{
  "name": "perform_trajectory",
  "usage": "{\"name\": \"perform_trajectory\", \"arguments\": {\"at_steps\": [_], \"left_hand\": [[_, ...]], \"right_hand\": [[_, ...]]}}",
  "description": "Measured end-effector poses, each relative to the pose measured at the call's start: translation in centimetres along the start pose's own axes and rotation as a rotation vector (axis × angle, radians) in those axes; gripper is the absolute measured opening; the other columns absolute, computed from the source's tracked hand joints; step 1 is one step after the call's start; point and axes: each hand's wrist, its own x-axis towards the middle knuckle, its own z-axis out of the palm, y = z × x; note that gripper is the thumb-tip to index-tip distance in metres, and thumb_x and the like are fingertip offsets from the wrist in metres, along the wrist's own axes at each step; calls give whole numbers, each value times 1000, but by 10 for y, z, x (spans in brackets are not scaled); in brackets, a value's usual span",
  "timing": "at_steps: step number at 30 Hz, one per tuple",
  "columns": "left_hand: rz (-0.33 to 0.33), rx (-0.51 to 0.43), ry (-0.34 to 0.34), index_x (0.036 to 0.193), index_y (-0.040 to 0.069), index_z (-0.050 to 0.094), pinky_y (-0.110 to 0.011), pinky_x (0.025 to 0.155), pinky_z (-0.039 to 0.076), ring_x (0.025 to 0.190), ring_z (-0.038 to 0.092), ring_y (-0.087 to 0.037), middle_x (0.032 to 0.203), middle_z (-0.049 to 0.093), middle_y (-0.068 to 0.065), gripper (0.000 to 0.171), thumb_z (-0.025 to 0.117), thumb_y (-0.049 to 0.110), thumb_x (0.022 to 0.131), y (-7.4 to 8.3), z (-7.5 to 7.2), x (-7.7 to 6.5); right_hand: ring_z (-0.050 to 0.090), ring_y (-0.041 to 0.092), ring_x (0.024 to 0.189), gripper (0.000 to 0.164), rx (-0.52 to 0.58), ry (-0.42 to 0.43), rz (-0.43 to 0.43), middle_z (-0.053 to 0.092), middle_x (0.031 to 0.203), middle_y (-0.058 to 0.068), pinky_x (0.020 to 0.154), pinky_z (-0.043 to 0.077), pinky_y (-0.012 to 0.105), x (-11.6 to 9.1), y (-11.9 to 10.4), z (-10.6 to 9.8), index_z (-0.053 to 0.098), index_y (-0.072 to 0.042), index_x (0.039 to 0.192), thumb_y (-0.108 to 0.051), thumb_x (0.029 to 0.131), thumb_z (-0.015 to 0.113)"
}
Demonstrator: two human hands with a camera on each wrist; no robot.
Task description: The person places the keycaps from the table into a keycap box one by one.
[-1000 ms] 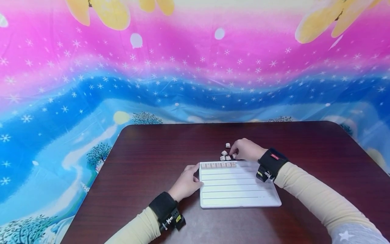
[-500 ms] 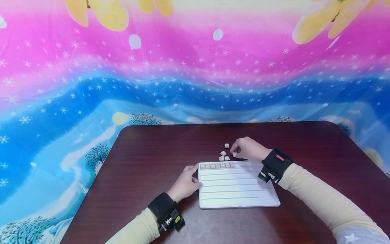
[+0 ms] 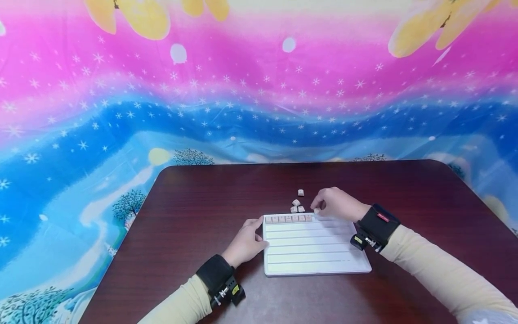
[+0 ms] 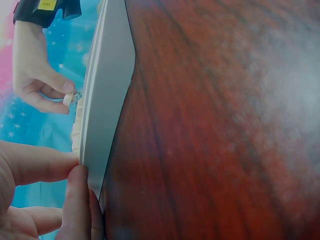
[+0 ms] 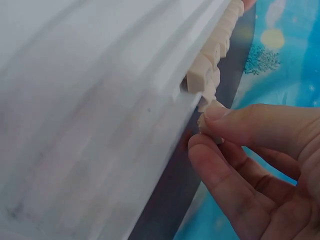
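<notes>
A white ridged tray [image 3: 317, 251] lies on the table, with a row of cream keycaps [image 3: 288, 219] along the left part of its top groove. My left hand [image 3: 244, 243] grips the tray's left side, with a finger at the far corner and the thumb lower down. Just above the tray's far edge, right of the row, my right hand [image 3: 339, 204] pinches one cream keycap [image 5: 204, 125] between thumb and index finger. Part of that keycap is hidden by the fingertips. Several loose keycaps [image 3: 295, 209] lie behind the tray, left of my right hand.
The dark brown wooden table [image 3: 202, 202] extends around the tray on all sides. A colourful printed cloth [image 3: 259, 90] hangs behind it. One loose keycap [image 3: 301, 192] sits farther back than the others.
My right hand has lifted the keycap from beside the loose ones and carried it slightly right, nearer the tray's far edge. The left hand keeps its place on the tray.
</notes>
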Motion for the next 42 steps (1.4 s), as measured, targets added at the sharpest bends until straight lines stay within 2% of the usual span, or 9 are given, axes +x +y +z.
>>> {"name": "perform_trajectory", "arguments": {"at_steps": [6, 13, 21, 33, 42], "left_hand": [[-7, -4, -6, 154, -7, 38, -25, 63, 48, 84, 56, -15, 150, 41, -25, 74, 73, -1, 90, 1, -1, -1], [-8, -11, -9, 154, -7, 37, -25, 62, 48, 83, 56, -15, 150, 41, -25, 74, 73, -1, 90, 2, -2, -1], [-2, -6, -5, 154, -8, 37, -24, 63, 47, 82, 56, -15, 150, 41, -25, 74, 73, -1, 90, 1, -2, 0], [4, -10, -8, 153, -9, 37, -24, 62, 48, 82, 57, -14, 149, 41, -26, 74, 73, -1, 89, 1, -2, 0], [0, -5, -5, 154, -8, 37, -24, 64, 48, 83, 56, -15, 149, 42, -25, 74, 73, -1, 90, 0, -1, 0]], "right_hand": [[61, 16, 82, 17, 10, -14, 47, 70, 96, 3, 75, 54, 34, -2, -5, 5, 80, -3, 101, 2, 85, 79], [59, 14, 80, 15, 12, -14, 26, 70, 88, -2, 76, 52, 34, -3, -6, 9, 78, -8, 94, 3, 83, 79], [53, 15, 76, 17, -3, -12, 16, 66, 84, -2, 72, 47, 35, -3, -3, 14, 76, -10, 90, 5, 83, 76], [56, 15, 77, 20, -2, -19, 42, 65, 84, -1, 73, 49, 34, 0, -5, 17, 75, -8, 95, 6, 81, 79], [54, 16, 76, 16, -2, -28, 58, 63, 83, -2, 72, 48, 35, -2, -6, 14, 75, -9, 94, 0, 83, 81]]}}
